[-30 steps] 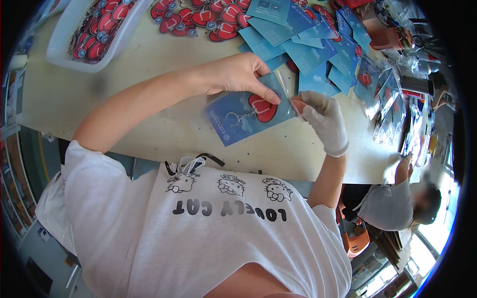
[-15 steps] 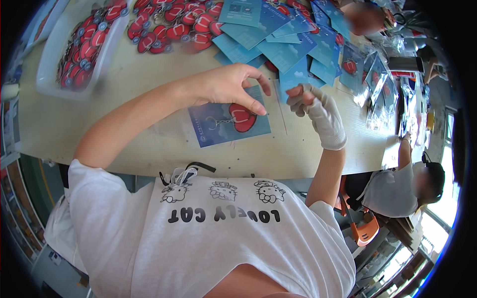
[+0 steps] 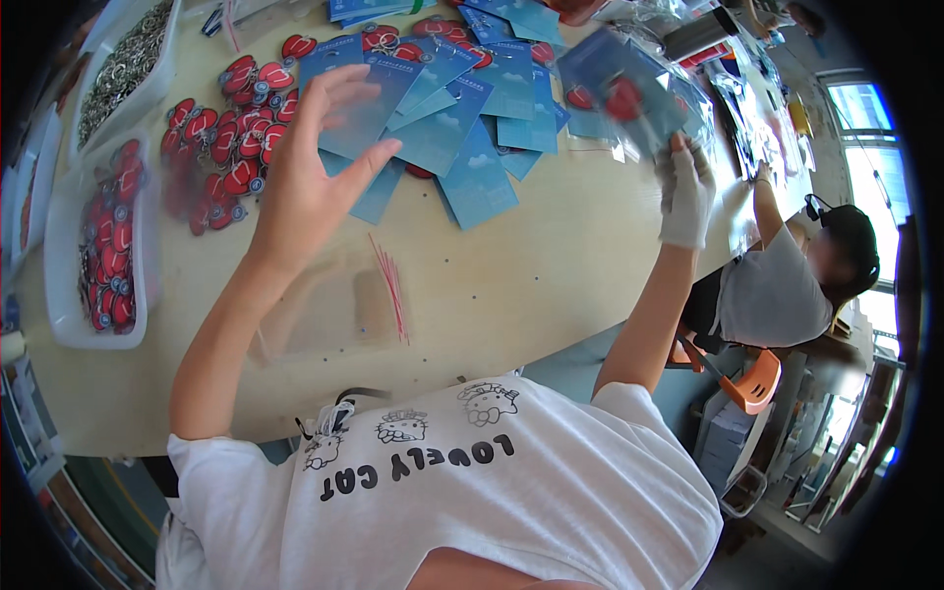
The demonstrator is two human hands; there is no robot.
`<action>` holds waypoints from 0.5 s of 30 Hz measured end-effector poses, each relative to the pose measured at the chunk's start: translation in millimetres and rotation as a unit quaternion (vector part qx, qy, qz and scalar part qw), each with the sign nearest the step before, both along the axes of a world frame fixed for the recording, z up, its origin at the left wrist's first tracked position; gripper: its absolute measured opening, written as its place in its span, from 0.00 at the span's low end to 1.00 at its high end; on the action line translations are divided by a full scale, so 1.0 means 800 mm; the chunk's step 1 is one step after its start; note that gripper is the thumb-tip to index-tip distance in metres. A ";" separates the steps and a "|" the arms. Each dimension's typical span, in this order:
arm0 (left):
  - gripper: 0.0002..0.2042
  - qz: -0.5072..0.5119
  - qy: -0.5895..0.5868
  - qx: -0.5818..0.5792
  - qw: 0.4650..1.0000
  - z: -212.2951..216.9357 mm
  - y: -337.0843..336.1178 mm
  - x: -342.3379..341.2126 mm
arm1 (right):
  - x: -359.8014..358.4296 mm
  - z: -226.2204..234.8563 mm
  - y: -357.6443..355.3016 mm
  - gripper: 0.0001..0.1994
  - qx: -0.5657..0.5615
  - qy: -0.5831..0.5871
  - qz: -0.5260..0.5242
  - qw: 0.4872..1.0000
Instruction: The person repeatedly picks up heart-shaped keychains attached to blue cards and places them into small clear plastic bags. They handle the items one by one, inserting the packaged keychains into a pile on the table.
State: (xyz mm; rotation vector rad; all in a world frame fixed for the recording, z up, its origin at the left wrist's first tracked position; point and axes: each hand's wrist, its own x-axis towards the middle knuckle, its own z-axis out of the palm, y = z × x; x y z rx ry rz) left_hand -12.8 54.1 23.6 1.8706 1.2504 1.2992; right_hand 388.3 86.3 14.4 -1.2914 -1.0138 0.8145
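My right hand (image 3: pixel 686 197), in a white glove with bare fingertips, pinches the lower edge of a blue card (image 3: pixel 654 116). A red keychain (image 3: pixel 623 99) lies against that card, which is blurred by motion and held up at the far right of the table. My left hand (image 3: pixel 320 162) is bare and empty, thumb and fingers spread above the near left edge of the pile of blue cards (image 3: pixel 479 177). Left of this hand lies a heap of loose red keychains (image 3: pixel 241 147). Clear plastic bags (image 3: pixel 329 310) with red seal lines lie flat on the table before me.
At the left stand a white bin (image 3: pixel 61 295) of red keychains and another bin of metal rings (image 3: pixel 126 74). Bagged cards (image 3: pixel 600 146) and a dark cylinder (image 3: pixel 700 34) lie at the far right. A co-worker (image 3: pixel 787 285) sits beyond an orange chair (image 3: pixel 755 382).
My right hand has carried the card and keychain from in front of me to the far right. My left hand has left the card and moved to the blue pile. The view has shifted.
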 end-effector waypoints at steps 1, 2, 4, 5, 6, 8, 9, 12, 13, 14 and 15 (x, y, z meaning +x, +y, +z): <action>0.23 -0.030 -0.002 -0.030 0.999 -0.003 0.001 0.001 | 0.033 -0.010 0.013 0.11 -0.003 -0.057 -0.018 0.998; 0.21 -0.052 0.000 -0.058 0.997 -0.007 0.002 0.000 | 0.036 -0.010 0.024 0.13 -0.077 -0.134 -0.056 0.986; 0.13 -0.079 -0.006 -0.083 0.993 -0.013 -0.003 0.008 | 0.030 -0.011 0.032 0.16 -0.207 -0.320 -0.102 0.919; 0.13 -0.088 0.004 -0.097 0.991 -0.015 -0.006 0.010 | 0.005 -0.007 0.034 0.17 -0.258 -0.422 -0.103 0.863; 0.12 -0.098 0.014 -0.112 0.989 -0.020 -0.008 0.011 | -0.028 -0.005 0.036 0.19 -0.209 -0.372 -0.065 0.902; 0.09 -0.123 -0.003 -0.117 0.986 -0.027 -0.009 0.023 | -0.075 -0.028 0.051 0.19 -0.108 -0.354 0.042 0.928; 0.08 -0.127 -0.002 -0.127 0.984 -0.030 -0.009 0.026 | -0.117 -0.023 0.059 0.19 -0.157 -0.362 0.086 0.915; 0.07 -0.147 -0.013 -0.143 0.979 -0.030 -0.004 0.034 | -0.147 -0.062 0.101 0.22 -0.164 -0.370 0.091 0.910; 0.06 -0.147 -0.022 -0.149 0.978 -0.029 -0.005 0.036 | -0.152 -0.067 0.108 0.23 -0.159 -0.364 0.100 0.912; 0.06 -0.147 -0.031 -0.155 0.976 -0.028 -0.005 0.036 | -0.148 -0.068 0.108 0.19 -0.131 -0.311 0.121 0.934; 0.06 -0.135 -0.037 -0.157 0.978 -0.026 -0.003 0.034 | -0.139 -0.066 0.104 0.17 -0.079 -0.290 0.106 0.948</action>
